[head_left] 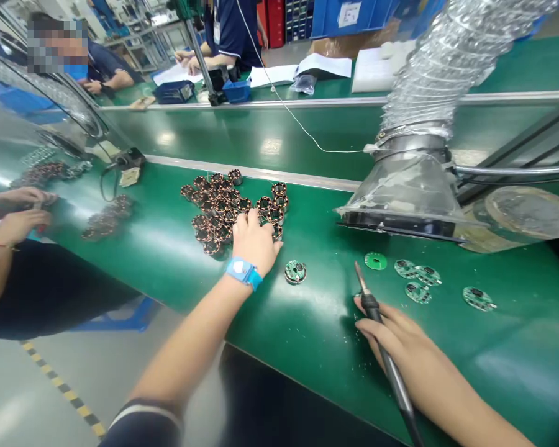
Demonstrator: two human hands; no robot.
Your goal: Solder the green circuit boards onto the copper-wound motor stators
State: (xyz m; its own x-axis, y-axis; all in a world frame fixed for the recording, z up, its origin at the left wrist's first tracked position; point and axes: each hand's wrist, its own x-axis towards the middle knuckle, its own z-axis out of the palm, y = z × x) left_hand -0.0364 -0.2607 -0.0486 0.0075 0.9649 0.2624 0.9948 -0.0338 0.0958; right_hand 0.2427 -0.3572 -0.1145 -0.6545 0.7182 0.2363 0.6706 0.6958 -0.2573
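Note:
My left hand [254,242], with a blue wrist strap [243,273], rests its fingers on the right side of a pile of copper-wound stators [218,211]. Whether it grips one is hidden. Just below those fingertips lies a round green circuit board [295,271]. My right hand [400,335] is shut around a black soldering iron [371,307], whose metal tip [358,273] points up and away, close to a bare green round board [375,261]. Several more round boards [418,278] lie to the right of it.
A clear fume hood [403,198] with silver ducting [456,68] hangs over the green bench at right. A co-worker's hands [21,208] sit at the far left near more coils [107,217]. Beyond a metal rail, other people work among papers and a blue bin [236,91].

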